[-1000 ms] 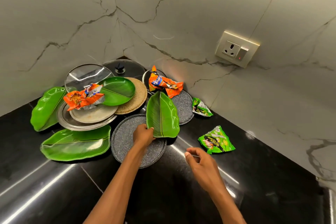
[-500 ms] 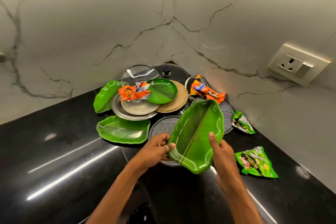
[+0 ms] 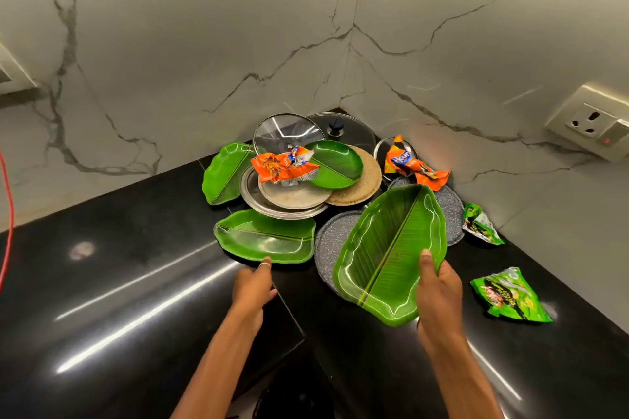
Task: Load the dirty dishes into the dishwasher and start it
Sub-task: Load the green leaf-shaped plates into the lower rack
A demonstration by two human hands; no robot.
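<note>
Green leaf-shaped plastic plate, gripped by the right hand, tilts above a grey speckled round plate on the black counter; the left hand, fingers loose, touches a second leaf-shaped plate; a crumpled orange wrapper lies on steel plates

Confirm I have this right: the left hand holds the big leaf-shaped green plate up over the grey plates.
Wrong hand. The head view shows the right hand gripping the big leaf-shaped green plate up over the grey plates; the left hand holds nothing, its fingers reaching to another leaf plate on the counter.
</note>
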